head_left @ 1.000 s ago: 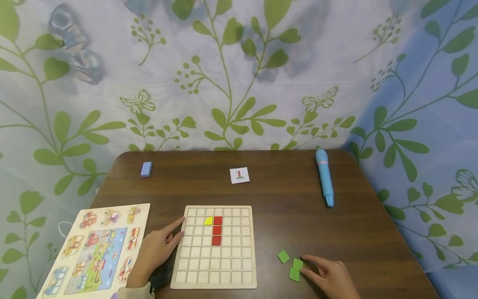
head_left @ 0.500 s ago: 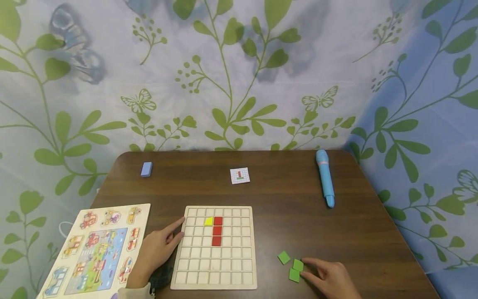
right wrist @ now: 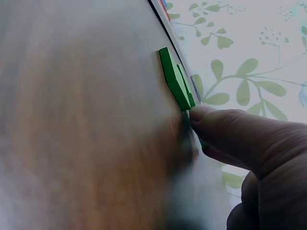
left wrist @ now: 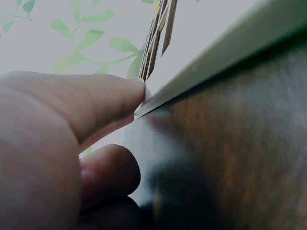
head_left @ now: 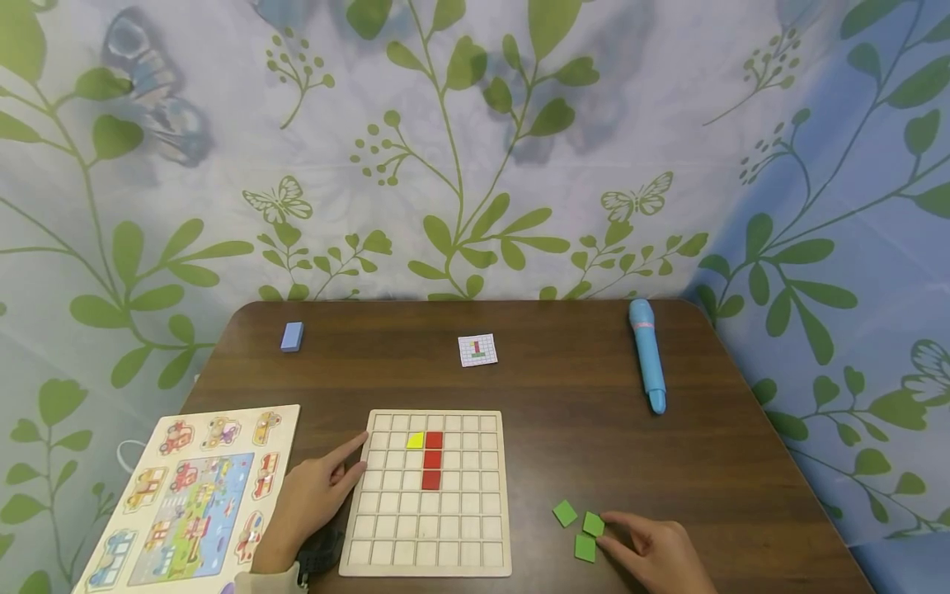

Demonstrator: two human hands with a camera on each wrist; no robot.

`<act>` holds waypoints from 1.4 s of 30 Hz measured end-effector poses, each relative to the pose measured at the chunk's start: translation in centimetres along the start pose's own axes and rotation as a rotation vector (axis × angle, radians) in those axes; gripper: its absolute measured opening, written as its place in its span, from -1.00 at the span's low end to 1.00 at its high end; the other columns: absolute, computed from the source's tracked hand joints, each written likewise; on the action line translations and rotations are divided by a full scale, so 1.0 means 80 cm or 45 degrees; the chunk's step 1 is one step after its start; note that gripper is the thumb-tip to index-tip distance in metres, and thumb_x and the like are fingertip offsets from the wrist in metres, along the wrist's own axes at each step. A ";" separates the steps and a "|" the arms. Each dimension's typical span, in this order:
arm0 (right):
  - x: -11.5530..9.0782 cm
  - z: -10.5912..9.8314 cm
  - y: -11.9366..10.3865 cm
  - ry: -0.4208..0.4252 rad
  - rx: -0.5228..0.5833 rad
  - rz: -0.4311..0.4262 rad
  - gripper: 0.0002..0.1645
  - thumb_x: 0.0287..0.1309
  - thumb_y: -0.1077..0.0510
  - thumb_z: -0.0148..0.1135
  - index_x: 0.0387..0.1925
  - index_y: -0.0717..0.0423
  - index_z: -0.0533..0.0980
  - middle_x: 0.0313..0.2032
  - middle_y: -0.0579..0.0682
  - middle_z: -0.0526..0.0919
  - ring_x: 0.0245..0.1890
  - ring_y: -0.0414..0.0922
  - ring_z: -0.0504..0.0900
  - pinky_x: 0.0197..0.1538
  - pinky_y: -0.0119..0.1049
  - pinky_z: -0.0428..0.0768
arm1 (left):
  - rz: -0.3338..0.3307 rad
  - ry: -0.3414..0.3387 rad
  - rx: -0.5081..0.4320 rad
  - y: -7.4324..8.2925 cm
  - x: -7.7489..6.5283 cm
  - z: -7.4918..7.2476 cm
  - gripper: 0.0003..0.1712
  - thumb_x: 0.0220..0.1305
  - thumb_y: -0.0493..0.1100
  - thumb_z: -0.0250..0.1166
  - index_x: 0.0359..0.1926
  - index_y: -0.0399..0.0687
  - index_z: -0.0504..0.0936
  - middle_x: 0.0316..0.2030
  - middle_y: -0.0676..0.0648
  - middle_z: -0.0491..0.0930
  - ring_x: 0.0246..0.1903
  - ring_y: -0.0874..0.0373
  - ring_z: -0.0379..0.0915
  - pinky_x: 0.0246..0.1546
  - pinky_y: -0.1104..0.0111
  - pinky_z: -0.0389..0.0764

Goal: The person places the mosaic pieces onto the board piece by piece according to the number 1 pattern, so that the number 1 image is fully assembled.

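My left hand (head_left: 315, 499) is at the left side of a wooden grid board (head_left: 393, 561), its fingertips at the board's edge. In the left wrist view, a finger (left wrist: 115, 93) meets that edge. Set in the grid's cells are a yellow piece (head_left: 416, 440) with a slanted side and a column of red squares (head_left: 432, 459). Right of the board, my right hand (head_left: 656, 549) holds thumb and index at the right corners of a green square tile (head_left: 593, 524). Two more green tiles lie beside it, a left tile (head_left: 565, 513) and a near tile (head_left: 585, 548).
A small pattern card (head_left: 477, 350) lies beyond the board. At the far right is a blue microphone-shaped thing (head_left: 648, 359); a blue block (head_left: 293, 337) sits far left. A vehicle picture puzzle (head_left: 245, 437) lies left of my left hand. A leaf-patterned curtain (head_left: 334, 148) hangs behind the table.
The green tile at my right fingertips has turned slightly and come a little away from the near tile. My left hand and the board hold their places.
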State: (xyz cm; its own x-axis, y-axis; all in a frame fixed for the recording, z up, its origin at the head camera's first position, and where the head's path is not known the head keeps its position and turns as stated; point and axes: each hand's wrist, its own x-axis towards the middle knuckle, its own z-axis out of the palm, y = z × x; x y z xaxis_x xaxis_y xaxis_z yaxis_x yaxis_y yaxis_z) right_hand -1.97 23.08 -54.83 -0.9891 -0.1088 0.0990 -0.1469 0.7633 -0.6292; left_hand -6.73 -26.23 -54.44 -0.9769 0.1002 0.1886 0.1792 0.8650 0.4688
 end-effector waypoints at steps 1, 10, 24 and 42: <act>0.001 0.000 0.000 0.006 -0.010 -0.006 -0.73 -0.09 0.13 0.66 -0.27 -0.11 0.77 -0.73 -0.43 0.08 -0.71 -0.45 0.04 -0.59 -0.47 0.14 | -0.004 -0.001 0.000 0.001 0.000 0.000 -0.48 0.38 0.02 0.39 0.33 0.18 0.62 -0.75 0.30 0.07 -0.72 0.40 -0.18 -0.67 0.45 0.01; 0.015 0.002 -0.012 0.059 -0.069 -0.116 -0.73 -0.01 0.02 0.63 -0.21 -0.20 0.76 -0.73 -0.46 0.02 -0.69 -0.46 -0.03 -0.60 -0.48 0.11 | 0.004 0.015 0.000 0.001 0.000 0.000 -0.48 0.36 0.00 0.41 0.32 0.18 0.63 -0.75 0.31 0.06 -0.72 0.41 -0.19 -0.68 0.45 0.00; 0.038 0.035 -0.052 0.076 -0.058 -0.408 -0.66 -0.04 0.04 0.65 -0.15 -0.15 0.78 -0.69 -0.57 -0.07 -0.67 -0.59 -0.15 -0.61 -0.60 0.01 | 0.008 0.012 -0.006 -0.001 0.000 0.003 -0.47 0.37 0.00 0.40 0.33 0.18 0.62 -0.75 0.31 0.07 -0.73 0.40 -0.18 -0.67 0.45 0.00; 0.068 0.055 -0.093 0.088 0.033 -0.686 -0.65 0.05 0.03 0.60 -0.07 -0.14 0.75 -0.69 -0.54 0.02 -0.64 -0.65 -0.11 -0.61 -0.68 0.07 | -0.020 -0.011 0.001 -0.003 -0.001 0.002 -0.47 0.38 0.04 0.39 0.34 0.23 0.61 -0.75 0.29 0.10 -0.73 0.39 -0.16 -0.66 0.44 0.03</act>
State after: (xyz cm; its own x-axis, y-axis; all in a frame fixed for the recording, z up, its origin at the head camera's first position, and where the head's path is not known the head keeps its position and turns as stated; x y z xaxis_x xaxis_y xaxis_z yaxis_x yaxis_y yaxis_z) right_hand -6.33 13.98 -53.00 -0.7710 -0.4375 0.4627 -0.6341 0.5947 -0.4943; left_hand -6.74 -26.40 -54.68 -0.9805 0.0910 0.1740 0.1640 0.8670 0.4706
